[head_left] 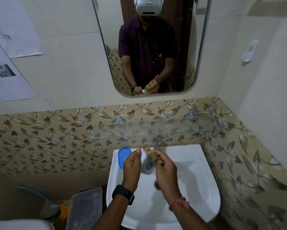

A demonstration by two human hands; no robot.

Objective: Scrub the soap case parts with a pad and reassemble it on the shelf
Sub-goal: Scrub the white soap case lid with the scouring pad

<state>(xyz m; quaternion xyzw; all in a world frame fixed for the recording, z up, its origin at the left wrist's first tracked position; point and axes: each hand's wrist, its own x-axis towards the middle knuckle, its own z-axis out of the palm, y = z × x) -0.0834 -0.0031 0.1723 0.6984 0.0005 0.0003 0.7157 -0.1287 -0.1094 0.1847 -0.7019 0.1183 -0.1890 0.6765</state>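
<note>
Centrally, left hand (132,165): grip curled round smooth white case part (145,159), mostly hidden between both hands.
Right hand (166,171): grip pinching fibrous brown pad (151,154) against it.
Blue tray (124,157): rounded, perforated, on sink (189,153) rim, left of centre.
Glass shelf (156,128): clear, above tap (156,143).
</note>
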